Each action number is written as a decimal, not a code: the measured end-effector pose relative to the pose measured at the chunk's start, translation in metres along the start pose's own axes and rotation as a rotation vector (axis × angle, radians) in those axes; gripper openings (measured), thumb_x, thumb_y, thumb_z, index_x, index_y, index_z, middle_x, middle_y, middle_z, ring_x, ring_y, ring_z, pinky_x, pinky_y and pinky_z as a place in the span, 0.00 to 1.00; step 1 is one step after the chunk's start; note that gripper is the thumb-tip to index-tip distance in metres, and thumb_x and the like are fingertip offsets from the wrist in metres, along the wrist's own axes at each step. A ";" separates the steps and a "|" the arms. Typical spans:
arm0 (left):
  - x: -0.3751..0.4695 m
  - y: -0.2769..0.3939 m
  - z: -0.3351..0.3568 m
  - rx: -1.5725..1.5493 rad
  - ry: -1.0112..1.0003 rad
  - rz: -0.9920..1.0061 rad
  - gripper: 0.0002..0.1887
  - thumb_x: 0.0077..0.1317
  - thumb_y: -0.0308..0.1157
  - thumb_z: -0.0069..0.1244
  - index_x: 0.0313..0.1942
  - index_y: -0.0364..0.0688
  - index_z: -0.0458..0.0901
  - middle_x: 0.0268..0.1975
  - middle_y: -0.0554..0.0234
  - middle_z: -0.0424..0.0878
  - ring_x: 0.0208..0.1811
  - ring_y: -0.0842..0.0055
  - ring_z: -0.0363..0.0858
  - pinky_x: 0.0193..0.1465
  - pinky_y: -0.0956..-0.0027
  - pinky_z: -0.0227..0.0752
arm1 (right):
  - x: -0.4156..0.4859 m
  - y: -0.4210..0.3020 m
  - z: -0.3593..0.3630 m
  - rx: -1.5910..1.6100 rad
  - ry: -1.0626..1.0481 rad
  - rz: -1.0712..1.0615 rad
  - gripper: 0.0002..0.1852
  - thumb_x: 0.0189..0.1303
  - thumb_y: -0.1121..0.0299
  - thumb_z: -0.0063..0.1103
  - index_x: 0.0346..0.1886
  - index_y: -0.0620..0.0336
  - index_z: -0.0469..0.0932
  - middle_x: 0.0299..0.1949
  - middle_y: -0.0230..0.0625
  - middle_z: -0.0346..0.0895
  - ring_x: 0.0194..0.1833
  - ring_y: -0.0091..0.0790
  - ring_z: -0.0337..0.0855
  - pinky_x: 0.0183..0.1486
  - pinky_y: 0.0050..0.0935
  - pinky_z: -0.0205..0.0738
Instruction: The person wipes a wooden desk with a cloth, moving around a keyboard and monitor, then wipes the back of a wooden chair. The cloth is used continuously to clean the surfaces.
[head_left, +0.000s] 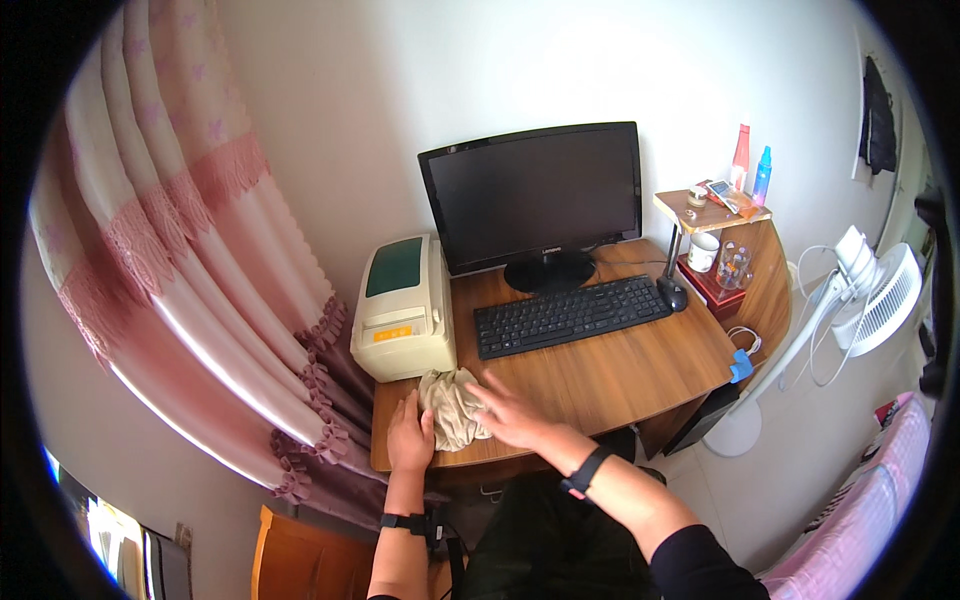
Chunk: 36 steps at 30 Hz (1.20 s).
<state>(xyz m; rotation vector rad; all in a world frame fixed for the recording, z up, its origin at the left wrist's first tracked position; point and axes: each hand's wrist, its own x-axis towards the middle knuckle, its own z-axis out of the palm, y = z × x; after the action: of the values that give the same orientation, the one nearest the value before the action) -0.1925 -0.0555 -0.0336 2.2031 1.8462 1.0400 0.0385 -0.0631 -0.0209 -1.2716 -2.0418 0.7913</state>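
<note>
A crumpled beige cloth lies at the front left of a brown wooden desk, just before a cream printer-like machine with a green lid panel. My left hand rests at the cloth's left side, fingers pointing away from me, thumb near the cloth. On the cloth's right side is my right hand, its fingers spread over or beside the edge; whether it touches the cloth is hard to tell. Neither hand grips anything. Behind them are a black keyboard and a Lenovo monitor.
A black mouse sits right of the keyboard. Farther right, a small shelf bears bottles, above a white mug and a glass cup. A white fan stands beyond the desk. Pink curtains hang at left, above a wooden chair.
</note>
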 end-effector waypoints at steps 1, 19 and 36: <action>0.000 -0.001 0.000 -0.006 0.007 0.017 0.27 0.72 0.44 0.46 0.65 0.36 0.71 0.62 0.39 0.76 0.65 0.45 0.72 0.67 0.50 0.65 | -0.008 0.010 -0.015 -0.178 0.025 0.046 0.32 0.73 0.43 0.43 0.76 0.39 0.58 0.80 0.50 0.41 0.77 0.57 0.48 0.76 0.51 0.52; 0.004 0.096 0.029 0.394 -0.225 0.000 0.40 0.58 0.57 0.55 0.69 0.52 0.69 0.75 0.42 0.56 0.79 0.44 0.43 0.72 0.29 0.44 | -0.117 0.137 -0.156 -0.497 0.721 0.322 0.16 0.65 0.60 0.58 0.51 0.59 0.83 0.60 0.56 0.75 0.63 0.56 0.73 0.66 0.45 0.67; 0.042 -0.066 -0.033 0.242 -0.209 -0.260 0.32 0.57 0.40 0.51 0.64 0.44 0.73 0.66 0.49 0.72 0.69 0.50 0.65 0.69 0.46 0.62 | -0.118 0.136 -0.156 -0.493 0.735 0.307 0.17 0.57 0.66 0.66 0.50 0.59 0.83 0.60 0.55 0.76 0.62 0.56 0.75 0.66 0.45 0.69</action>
<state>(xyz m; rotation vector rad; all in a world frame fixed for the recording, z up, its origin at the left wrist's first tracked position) -0.2637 -0.0112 -0.0209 2.0185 2.1781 0.5447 0.2735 -0.0951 -0.0427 -1.8319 -1.4790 -0.1071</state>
